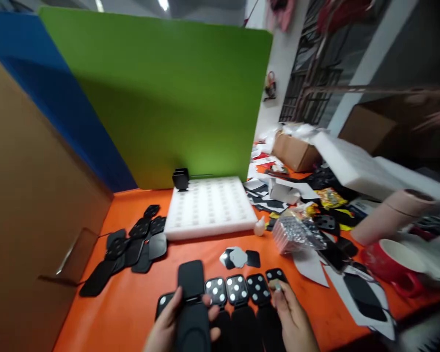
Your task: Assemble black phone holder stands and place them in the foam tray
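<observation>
My left hand (168,318) is closed round a black hinged case (191,278), its two flat halves unfolded; the lower half bears a round ring outline. Beside it several similar cases lie unfolded in a row, their upper halves dotted with light round spots, such as this dotted case (237,289). My right hand (293,313) is closed in a pinch over the rightmost dotted case (275,275). A small pale spot shows at its fingertips, too small to name. Above the row lie a few thin silvery and dark cut pieces (238,257).
A white foam tray (210,230) with rows of recesses stands behind, a black block (181,179) at its corner. Black parts (134,249) are heaped left. Green (161,98) and brown boards (29,195) wall the table. Right are a bubble-wrapped pack (293,234), a phone (364,296) and a red mug (392,264).
</observation>
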Demonstrator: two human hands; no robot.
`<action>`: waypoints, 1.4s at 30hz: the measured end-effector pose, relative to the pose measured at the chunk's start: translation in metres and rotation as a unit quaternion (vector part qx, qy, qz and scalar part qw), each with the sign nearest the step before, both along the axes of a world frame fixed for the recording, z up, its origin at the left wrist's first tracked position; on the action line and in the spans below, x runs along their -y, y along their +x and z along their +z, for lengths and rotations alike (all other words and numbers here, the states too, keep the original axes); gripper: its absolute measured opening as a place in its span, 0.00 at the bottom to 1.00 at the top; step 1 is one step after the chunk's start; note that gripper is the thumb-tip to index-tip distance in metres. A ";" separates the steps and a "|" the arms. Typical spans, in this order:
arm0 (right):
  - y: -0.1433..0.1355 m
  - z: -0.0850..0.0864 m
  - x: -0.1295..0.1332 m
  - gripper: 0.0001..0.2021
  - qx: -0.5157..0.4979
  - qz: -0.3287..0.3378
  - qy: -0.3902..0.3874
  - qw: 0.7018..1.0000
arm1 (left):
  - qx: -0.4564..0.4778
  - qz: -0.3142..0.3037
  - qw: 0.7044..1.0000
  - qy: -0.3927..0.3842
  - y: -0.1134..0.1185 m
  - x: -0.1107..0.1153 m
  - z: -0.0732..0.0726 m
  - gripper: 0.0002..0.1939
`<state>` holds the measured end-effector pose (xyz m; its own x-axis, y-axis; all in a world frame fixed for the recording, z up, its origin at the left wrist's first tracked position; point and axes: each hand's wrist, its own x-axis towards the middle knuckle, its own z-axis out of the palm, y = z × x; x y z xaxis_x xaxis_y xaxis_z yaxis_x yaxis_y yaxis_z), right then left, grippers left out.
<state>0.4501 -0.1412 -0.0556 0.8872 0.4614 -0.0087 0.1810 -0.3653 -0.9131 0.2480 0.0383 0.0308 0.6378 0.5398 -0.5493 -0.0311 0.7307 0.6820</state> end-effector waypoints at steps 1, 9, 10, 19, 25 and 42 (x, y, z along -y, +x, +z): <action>-0.013 0.008 -0.007 0.19 0.003 0.050 0.007 0.999 | 0.008 0.009 0.999 -0.032 0.000 0.007 -0.003 0.19; -0.061 0.041 -0.029 0.17 -0.002 0.186 -0.007 0.983 | 0.167 0.010 0.952 -0.254 0.021 0.045 -0.008 0.14; -0.060 0.039 -0.027 0.17 -0.014 0.184 -0.011 0.983 | 0.151 0.028 0.958 -0.242 0.020 0.046 -0.006 0.13; -0.060 0.055 -0.024 0.13 -0.033 0.246 -0.009 0.969 | 0.074 -0.001 0.988 -0.136 0.018 0.058 -0.003 0.16; -0.063 0.072 -0.032 0.10 0.074 0.312 -0.046 0.946 | 0.017 -0.043 0.997 0.056 0.019 0.063 -0.002 0.20; -0.059 0.090 -0.026 0.11 0.122 0.355 -0.088 0.923 | -0.058 -0.216 0.858 0.462 -0.001 0.086 -0.045 0.39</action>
<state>0.3914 -0.1149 0.0343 0.3472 0.9375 0.0218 0.6242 -0.2137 -0.7515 0.2472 -0.0478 -0.0139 0.8585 0.5052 -0.0875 0.2136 -0.1971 0.9568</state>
